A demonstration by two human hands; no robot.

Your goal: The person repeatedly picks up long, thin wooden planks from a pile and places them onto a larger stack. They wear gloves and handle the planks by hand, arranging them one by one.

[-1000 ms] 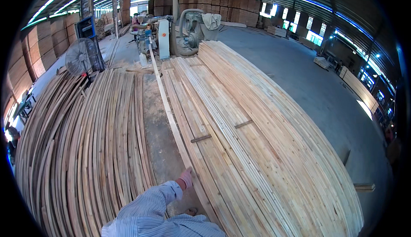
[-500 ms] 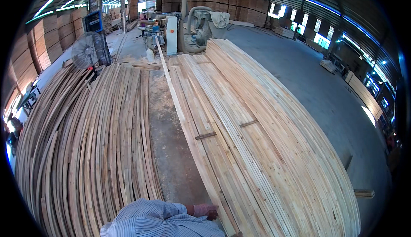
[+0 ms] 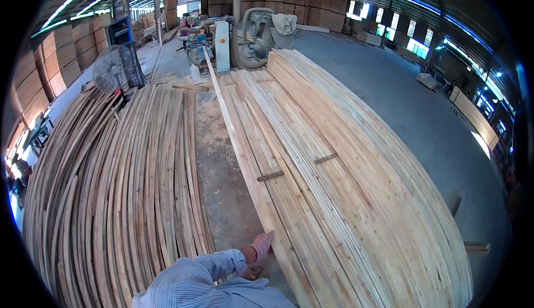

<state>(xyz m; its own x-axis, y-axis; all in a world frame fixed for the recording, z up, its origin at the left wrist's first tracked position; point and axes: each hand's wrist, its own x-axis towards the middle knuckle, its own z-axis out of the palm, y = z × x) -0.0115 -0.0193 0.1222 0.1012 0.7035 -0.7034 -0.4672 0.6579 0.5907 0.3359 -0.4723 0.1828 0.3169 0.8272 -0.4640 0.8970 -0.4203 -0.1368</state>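
Observation:
My left hand (image 3: pixel 262 245), in a pink glove, grips the left edge of a long pale plank (image 3: pixel 245 166). Its fingers are partly hidden by the plank. A striped blue-and-white sleeve (image 3: pixel 225 263) covers the arm behind it. The plank runs away from me to a machine (image 3: pixel 222 46) with a light grey cabinet. Just below the glove is a small brown shape (image 3: pixel 251 273) that I cannot make out. My right hand does not show.
Many pale boards (image 3: pixel 356 185) lie side by side on the right, with short dark crosspieces (image 3: pixel 271 176) on them. Rough wood strips (image 3: pixel 133 185) fill the left, beside a standing fan (image 3: pixel 111 71). Between them runs a dusty floor strip (image 3: pixel 214 158). A person (image 3: pixel 184 24) is beyond the machine.
My left hand has moved forward and slightly left along the plank, and now takes hold of its edge. The fingertips at the bottom edge, right of the plank, have gone from view.

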